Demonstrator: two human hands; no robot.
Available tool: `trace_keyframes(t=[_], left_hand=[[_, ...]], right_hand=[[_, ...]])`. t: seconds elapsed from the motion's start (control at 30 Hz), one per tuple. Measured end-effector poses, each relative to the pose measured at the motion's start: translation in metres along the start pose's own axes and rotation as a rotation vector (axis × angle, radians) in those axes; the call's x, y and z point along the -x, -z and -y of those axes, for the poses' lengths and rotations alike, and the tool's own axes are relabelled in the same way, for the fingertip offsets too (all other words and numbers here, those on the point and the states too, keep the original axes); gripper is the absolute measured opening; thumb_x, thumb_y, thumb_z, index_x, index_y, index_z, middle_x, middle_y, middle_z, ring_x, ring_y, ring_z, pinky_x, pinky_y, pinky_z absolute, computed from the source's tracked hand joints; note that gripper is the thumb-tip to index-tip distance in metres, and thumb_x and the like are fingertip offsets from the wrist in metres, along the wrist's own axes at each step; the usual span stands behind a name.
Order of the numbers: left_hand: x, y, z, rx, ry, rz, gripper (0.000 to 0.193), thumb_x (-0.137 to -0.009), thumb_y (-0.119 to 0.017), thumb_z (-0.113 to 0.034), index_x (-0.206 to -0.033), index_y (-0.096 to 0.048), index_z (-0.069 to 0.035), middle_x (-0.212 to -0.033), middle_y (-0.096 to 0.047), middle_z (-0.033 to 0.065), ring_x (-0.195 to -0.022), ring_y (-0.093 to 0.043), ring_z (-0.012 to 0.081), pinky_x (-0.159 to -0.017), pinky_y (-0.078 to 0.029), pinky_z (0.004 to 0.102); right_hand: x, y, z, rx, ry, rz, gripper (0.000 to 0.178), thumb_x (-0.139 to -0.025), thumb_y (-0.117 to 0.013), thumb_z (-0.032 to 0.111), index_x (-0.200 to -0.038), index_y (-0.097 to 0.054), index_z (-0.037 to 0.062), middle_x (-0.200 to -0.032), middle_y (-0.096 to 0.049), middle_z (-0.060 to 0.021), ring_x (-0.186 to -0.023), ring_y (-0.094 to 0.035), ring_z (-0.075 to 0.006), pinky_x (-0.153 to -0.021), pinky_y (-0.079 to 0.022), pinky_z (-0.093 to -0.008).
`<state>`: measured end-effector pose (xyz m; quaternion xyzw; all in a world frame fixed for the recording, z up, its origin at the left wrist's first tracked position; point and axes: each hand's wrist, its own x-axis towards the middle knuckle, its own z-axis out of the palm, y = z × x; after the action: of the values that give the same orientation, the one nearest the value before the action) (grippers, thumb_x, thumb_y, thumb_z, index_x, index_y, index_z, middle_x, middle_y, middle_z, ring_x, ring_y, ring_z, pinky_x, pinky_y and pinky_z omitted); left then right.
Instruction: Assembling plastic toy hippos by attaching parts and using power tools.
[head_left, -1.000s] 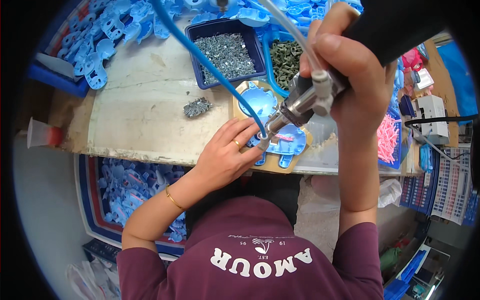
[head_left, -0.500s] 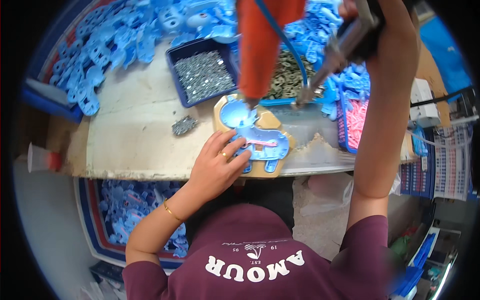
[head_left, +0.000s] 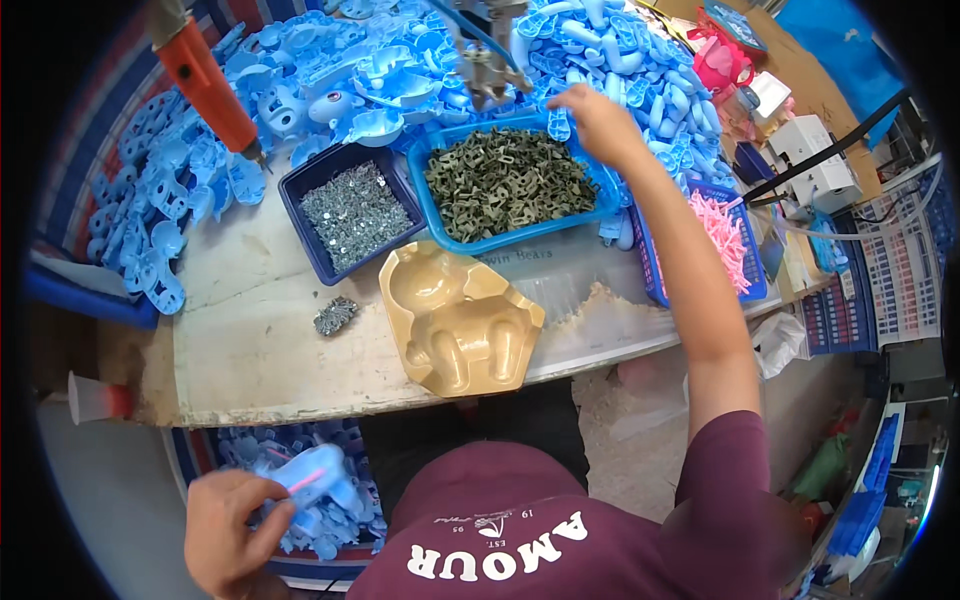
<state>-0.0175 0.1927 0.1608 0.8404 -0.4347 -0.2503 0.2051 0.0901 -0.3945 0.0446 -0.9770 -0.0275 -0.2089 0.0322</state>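
My left hand (head_left: 232, 525) is low on the left, below the table edge, thumb and index finger apart. Just past its fingertips is a motion-blurred blue plastic toy half (head_left: 335, 482) with a pink strip, over a container of similar parts (head_left: 345, 530); they look separate, though contact is hard to judge. My right hand (head_left: 600, 125) reaches over the far right of a tray of metal clips (head_left: 510, 185), fingers stretched toward the pile of blue parts (head_left: 575, 50), gripping nothing visible. A tan moulded fixture (head_left: 465, 325) lies bare at the table's front edge.
An orange power screwdriver (head_left: 207, 88) hangs at the upper left, above the blue parts. A dark blue tray of screws (head_left: 355, 215) stands beside the clips; a small screw heap (head_left: 336, 316) lies in front. Pink strips (head_left: 722, 240) fill a basket at right. A metal arm (head_left: 487, 60) hangs overhead.
The blue toy half has left the fixture and moved down left with my left hand. My right hand has come away from the orange screwdriver, which has swung left.
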Motion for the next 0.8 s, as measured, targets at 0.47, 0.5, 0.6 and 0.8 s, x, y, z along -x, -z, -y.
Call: trace_keyframes(t=[0.47, 0.5, 0.6, 0.8], left_hand=[[-0.112, -0.042, -0.009, -0.094, -0.258, -0.290, 0.052, -0.081, -0.077, -0.014, -0.129, -0.062, -0.005, -0.126, -0.066, 0.0150, -0.101, -0.064, 0.0344, -0.088, -0.052, 0.0430], [-0.130, -0.049, -0.013, -0.066, -0.328, -0.342, 0.052, -0.080, -0.077, -0.012, -0.130, -0.062, -0.006, -0.129, -0.065, 0.0146, -0.101, -0.065, 0.0341, -0.086, -0.052, 0.0423], [-0.185, -0.075, -0.025, -0.100, -0.439, -0.431, 0.056, -0.080, -0.077, -0.010, -0.133, -0.059, -0.005, -0.134, -0.062, 0.0141, -0.104, -0.065, 0.0343, -0.088, -0.053, 0.0416], [-0.230, -0.118, -0.022, -0.086, -0.706, -0.647, 0.048, -0.081, -0.077, -0.007, -0.127, -0.064, -0.001, -0.128, -0.065, 0.0162, -0.098, -0.070, 0.0302, -0.079, -0.060, 0.0370]], right_hand=[[0.030, 0.047, 0.027, -0.742, -0.378, 0.084, 0.041, -0.093, -0.071, 0.020, -0.131, -0.056, 0.0104, -0.082, -0.069, -0.0076, -0.066, -0.066, -0.0118, -0.058, -0.053, -0.0276], [0.037, 0.047, 0.046, -0.973, -0.389, 0.213, 0.039, -0.094, -0.071, 0.021, -0.129, -0.057, 0.0099, -0.087, -0.070, -0.0069, -0.071, -0.068, -0.0133, -0.060, -0.054, -0.0270], [0.066, 0.059, 0.104, -1.240, -0.314, 0.584, 0.036, -0.096, -0.069, 0.014, -0.129, -0.054, 0.0063, -0.092, -0.071, -0.0081, -0.075, -0.070, -0.0143, -0.065, -0.058, -0.0280], [0.087, 0.071, 0.127, -1.558, -0.324, 1.014, 0.040, -0.101, -0.063, 0.016, -0.137, -0.051, 0.0025, -0.102, -0.071, -0.0123, -0.089, -0.073, -0.0177, -0.076, -0.060, -0.0292]])
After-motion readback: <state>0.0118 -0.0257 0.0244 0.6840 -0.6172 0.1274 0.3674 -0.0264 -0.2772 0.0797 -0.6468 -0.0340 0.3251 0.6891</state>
